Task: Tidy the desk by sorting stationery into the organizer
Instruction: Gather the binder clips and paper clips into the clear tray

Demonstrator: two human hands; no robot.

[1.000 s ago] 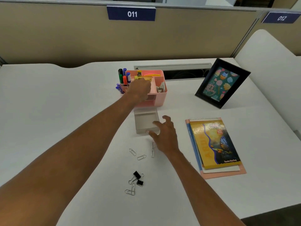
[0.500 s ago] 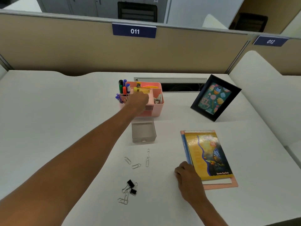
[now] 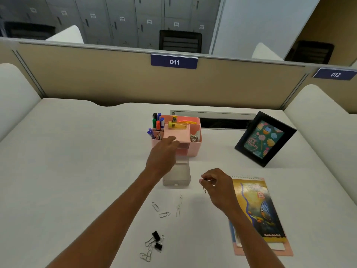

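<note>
Head view: right hand (image 3: 216,185) at centre frame, raised off the counter (image 3: 77,161), thumb and forefinger pinched together on a paper clip (image 3: 204,190) that dangles below them. Left hand (image 3: 164,153) just above and left of it, fingers loosely spread and holding nothing, tips at the front edge of the pink organizer (image 3: 178,136). Clear drawer (image 3: 176,176) lies pulled out on the counter below the organizer, between the two hands; appears empty. Loose clips (image 3: 166,208) lower centre; binder clips (image 3: 154,243) near the bottom edge. Notebook (image 3: 258,213) at lower right; picture frame (image 3: 265,138) at right.

Step judged: sorting paper clips. Next move calls for carrying the pinched clip left over the drawer and releasing, then gathering the rest.
</note>
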